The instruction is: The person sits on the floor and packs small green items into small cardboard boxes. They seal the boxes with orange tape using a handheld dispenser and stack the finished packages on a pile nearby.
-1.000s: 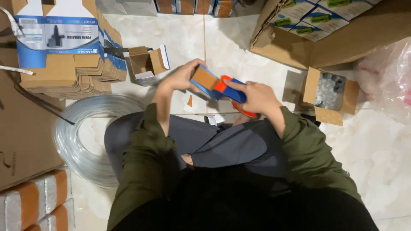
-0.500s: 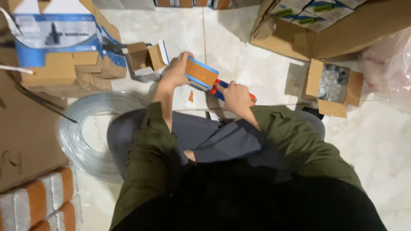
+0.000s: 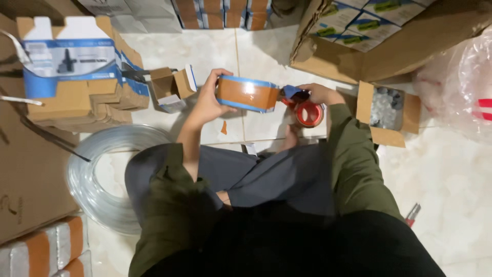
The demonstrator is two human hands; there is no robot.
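Left hand (image 3: 207,102) beside open carton (image 3: 171,87) (small)

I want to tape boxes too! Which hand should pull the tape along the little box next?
Probably the right hand: it grips the red tape dispenser at the small box's end. The left hand steadies the box.

Small box (image 3: 247,94) between hands, tape dispenser (image 3: 306,112) right (hose coil (image 3: 97,177) left)

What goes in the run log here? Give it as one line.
left hand: holds small brown-and-blue box | right hand: holds red tape dispenser at box end | nearby: coiled clear tubing, stack of flat cartons
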